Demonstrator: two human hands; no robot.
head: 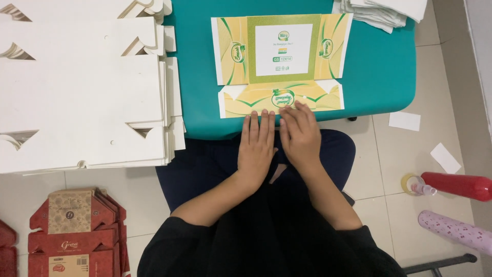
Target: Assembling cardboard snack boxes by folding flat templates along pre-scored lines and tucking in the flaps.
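Observation:
A flat yellow and green printed carton blank (281, 56) lies on the teal table (382, 72), with its near flap folded toward me. My left hand (256, 146) lies flat, fingers together, with the fingertips on the near edge of that flap. My right hand (300, 134) presses flat on the same flap, just right of the left hand. Neither hand grips anything. Black sleeves cover both forearms.
Stacks of white carton blanks (82, 92) fill the left side. More white sheets (382, 11) sit at the table's far right corner. On the tiled floor lie red cartons (72, 233), a red bottle (456, 184), a pink bottle (453, 231) and paper scraps (405, 121).

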